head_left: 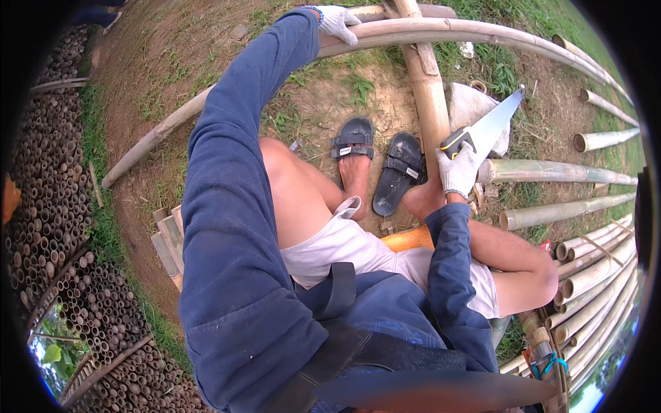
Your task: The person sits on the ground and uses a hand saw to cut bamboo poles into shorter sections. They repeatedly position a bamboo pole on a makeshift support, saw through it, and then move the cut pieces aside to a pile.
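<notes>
Left hand: The gloved left hand (337, 25) is at the far side, laid over the long bamboo pole (482, 31); how tightly its fingers close cannot be told.
Right hand: The gloved right hand (459, 171) is at right of centre, closed around the grip of the hand saw (497, 122).
Hand saw: Held by its black-and-yellow handle (457, 142); the bare blade points toward the far right, its tip apart from the long bamboo pole.
Long bamboo pole: Runs across the far side from left to right; its left end slants nearer, and its curve follows the lens.
Thick bamboo pole (425, 96): Extends from the far edge toward the right foot, passing beneath the long bamboo pole.
Sack: A pale sack (463, 103) lies on the ground beyond the right hand, partly behind the blade.
Footwear: The left sandal (355, 131) is at the left foot; the right sandal (399, 172) lies beside the bare right foot (421, 201).
Right side: Separate cut poles (558, 171) lie side by side; more poles (592, 279) are gathered nearer.
Left side: Stacked bamboo (48, 165) shows its round cut ends; short boards (167, 241) lie left of the sleeve (231, 186).
</notes>
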The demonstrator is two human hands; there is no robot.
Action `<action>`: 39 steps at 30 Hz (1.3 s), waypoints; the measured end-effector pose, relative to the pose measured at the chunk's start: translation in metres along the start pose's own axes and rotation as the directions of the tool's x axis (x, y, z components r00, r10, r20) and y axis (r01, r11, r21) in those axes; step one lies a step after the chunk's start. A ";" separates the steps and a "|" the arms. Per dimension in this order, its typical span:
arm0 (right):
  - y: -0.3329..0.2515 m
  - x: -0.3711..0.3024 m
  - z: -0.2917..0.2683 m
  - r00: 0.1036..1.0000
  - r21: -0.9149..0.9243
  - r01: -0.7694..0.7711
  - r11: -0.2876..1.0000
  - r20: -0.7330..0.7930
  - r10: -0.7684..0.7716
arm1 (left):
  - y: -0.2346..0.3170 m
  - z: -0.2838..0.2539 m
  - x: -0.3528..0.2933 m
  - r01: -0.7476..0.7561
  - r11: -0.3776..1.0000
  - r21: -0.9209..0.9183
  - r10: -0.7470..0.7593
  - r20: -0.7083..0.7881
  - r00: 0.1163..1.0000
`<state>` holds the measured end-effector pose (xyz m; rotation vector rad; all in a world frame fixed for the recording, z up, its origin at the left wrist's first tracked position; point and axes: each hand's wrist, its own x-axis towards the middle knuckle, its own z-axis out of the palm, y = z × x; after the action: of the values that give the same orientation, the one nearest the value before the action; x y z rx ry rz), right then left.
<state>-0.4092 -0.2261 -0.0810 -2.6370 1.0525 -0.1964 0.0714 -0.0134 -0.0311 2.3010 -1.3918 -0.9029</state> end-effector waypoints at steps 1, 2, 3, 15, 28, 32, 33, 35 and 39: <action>0.002 0.003 -0.008 0.999 0.037 -0.020 0.999 0.041 0.019 | 0.004 -0.005 -0.011 0.001 0.994 -0.114 0.006 0.069 0.998; 0.003 0.003 -0.019 0.996 0.052 0.000 0.999 0.090 -0.005 | 0.010 -0.011 -0.019 0.042 0.999 -0.032 -0.039 0.079 0.996; 0.001 0.006 -0.033 0.987 0.047 0.001 0.999 0.158 -0.009 | 0.015 -0.017 -0.027 0.081 0.995 0.053 -0.085 0.077 0.993; 0.021 -0.161 -0.259 0.846 0.522 -0.004 0.853 0.456 -0.275 | -0.016 -0.004 -0.038 0.141 0.985 0.104 -0.133 -0.077 0.988; -0.084 -0.144 -0.195 0.672 0.819 0.340 0.463 0.133 -0.729 | 0.011 -0.021 -0.028 0.186 0.931 0.314 -0.206 0.031 0.978; -0.139 -0.138 -0.096 0.721 0.817 0.269 0.510 0.180 -0.669 | 0.027 -0.027 -0.031 0.198 0.888 0.415 -0.237 0.043 0.971; -0.149 -0.135 -0.082 0.750 0.834 0.280 0.476 0.119 -0.650 | 0.031 -0.027 -0.032 0.201 0.878 0.434 -0.244 0.045 0.969; -0.170 -0.132 -0.061 0.838 0.859 0.264 0.438 0.020 -0.546 | 0.038 -0.030 -0.032 0.192 0.876 0.442 -0.242 0.059 0.968; -0.172 -0.141 -0.059 0.838 0.853 0.080 0.516 0.222 -0.498 | 0.044 -0.029 -0.037 0.204 0.876 0.436 -0.253 0.056 0.966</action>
<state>-0.4127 -0.0232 0.0279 -1.7969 0.1960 -0.1006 0.0482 -0.0039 0.0284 2.8349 -1.5086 -0.8717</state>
